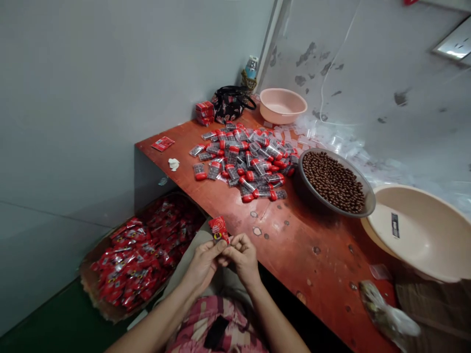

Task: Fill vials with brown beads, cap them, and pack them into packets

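Both my hands meet over my lap at the table's near edge, closed on one small red printed packet [218, 226]. My left hand [203, 264] pinches its lower left part with thumb and fingers. Close beside it, my right hand [241, 257] grips the lower right corner with bent fingers. The packet's bottom end is hidden by my fingers. Past my hands, a heap of clear containers with red caps [253, 157] lies on the table, dark balls showing inside. Lower left, a wide box [88, 289] holds many red packets [134, 264].
On the red-brown table [294, 264] stand a grey bowl of brown balls [333, 181], a large cream basin [423, 230] and a pink basin [283, 105]. A black bag [228, 105], stacked red packs [204, 113] and a bottle [251, 67] are at the back. A plastic bag [390, 314] lies right.
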A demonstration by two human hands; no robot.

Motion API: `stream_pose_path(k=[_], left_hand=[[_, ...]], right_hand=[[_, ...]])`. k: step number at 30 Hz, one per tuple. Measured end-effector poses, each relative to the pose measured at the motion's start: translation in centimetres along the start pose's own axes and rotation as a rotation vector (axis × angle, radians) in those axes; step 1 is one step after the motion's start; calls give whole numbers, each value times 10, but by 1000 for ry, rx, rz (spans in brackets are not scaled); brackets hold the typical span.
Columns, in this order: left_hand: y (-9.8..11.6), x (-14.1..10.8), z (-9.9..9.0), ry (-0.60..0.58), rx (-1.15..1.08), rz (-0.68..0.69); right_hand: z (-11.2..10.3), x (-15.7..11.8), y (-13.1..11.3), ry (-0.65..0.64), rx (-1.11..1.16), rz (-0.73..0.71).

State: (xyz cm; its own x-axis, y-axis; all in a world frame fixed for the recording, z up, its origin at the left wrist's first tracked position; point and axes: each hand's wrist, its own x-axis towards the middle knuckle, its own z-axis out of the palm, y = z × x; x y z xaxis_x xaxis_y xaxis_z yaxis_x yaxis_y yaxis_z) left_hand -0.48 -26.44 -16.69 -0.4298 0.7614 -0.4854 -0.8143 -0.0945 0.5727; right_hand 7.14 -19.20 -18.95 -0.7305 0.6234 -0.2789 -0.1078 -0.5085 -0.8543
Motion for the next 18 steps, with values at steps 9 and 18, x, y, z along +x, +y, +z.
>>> stream_pose_path(k=[9, 18], left_hand=[[31, -21, -62, 130, -133, 50], [112, 29, -112, 513, 533, 444]], right_hand=[[14, 13, -4, -165, -323, 31], [-14, 17, -35, -109, -615, -108]])
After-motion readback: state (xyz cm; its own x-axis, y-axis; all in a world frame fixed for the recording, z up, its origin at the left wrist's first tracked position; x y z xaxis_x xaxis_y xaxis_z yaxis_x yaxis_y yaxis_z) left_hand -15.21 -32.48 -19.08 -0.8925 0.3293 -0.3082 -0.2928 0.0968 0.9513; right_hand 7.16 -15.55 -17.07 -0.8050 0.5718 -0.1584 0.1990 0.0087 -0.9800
